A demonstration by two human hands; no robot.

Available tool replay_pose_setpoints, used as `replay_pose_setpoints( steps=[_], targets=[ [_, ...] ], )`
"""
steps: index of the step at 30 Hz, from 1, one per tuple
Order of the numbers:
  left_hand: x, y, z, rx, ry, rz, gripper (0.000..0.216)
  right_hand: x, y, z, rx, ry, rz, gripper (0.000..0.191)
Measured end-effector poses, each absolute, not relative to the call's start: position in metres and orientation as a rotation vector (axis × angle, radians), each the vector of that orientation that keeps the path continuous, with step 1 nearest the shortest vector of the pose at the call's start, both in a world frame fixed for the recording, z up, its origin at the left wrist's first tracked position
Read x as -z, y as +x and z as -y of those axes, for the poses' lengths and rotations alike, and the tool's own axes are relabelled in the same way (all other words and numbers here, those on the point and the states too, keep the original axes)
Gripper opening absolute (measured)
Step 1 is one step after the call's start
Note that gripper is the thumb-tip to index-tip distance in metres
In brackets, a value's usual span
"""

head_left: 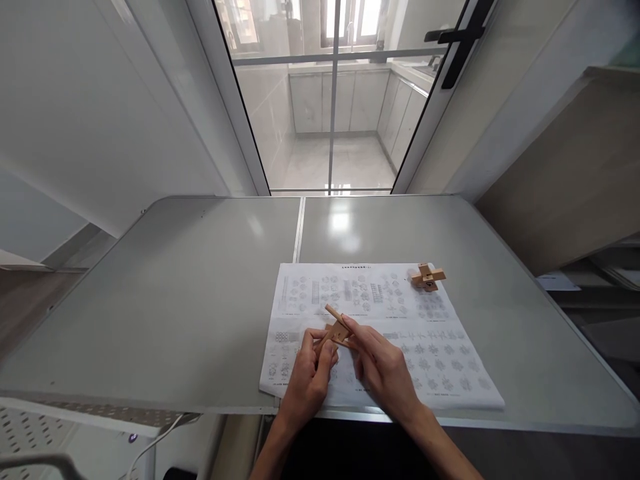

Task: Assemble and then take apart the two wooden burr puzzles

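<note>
Several light-brown wooden puzzle pieces (339, 331), fitted together at angles, are held between my two hands above a printed sheet. My left hand (309, 380) is closed around the lower left of this cluster, thumb on the near side. From the right, my right hand (381, 363) grips the cluster with thumb and fingers, its index finger at the base of a stick that points up and to the left. Fingers hide part of the joints. The white instruction sheet (310, 273), covered in small diagrams, lies beneath both hands.
An interlocked wooden puzzle (427, 277) rests on the sheet's far right corner. The grey folding table (200, 300) has a metal seam across it. A glass door (335, 120) stands beyond its far edge. A white cable (155, 443) hangs at the lower left.
</note>
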State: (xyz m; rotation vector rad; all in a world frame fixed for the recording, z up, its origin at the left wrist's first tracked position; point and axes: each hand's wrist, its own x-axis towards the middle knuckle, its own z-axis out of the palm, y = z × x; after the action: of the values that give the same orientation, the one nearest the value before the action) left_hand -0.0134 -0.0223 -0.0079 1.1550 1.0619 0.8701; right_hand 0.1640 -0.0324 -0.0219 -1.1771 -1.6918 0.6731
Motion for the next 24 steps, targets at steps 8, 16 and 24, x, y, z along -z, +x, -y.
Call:
replay_pose_setpoints(
  steps=[8, 16, 24],
  targets=[
    [0.0095, -0.0128, 0.0226, -0.875, 1.169, -1.075, 0.038, 0.0229, 0.1616, 0.0331, -0.665, -1.204, 1.682, 0.056],
    [0.0091, -0.0129, 0.0229, -0.868, 1.175, -1.111, 0.039, 0.023, 0.1622, 0.034, -0.668, -1.182, 1.689, 0.057],
    [0.008, -0.0134, 0.0222, -0.859, 1.196, -1.111, 0.039, 0.0197, 0.1622, 0.0332, -0.641, -1.177, 1.696, 0.055]
  ],
)
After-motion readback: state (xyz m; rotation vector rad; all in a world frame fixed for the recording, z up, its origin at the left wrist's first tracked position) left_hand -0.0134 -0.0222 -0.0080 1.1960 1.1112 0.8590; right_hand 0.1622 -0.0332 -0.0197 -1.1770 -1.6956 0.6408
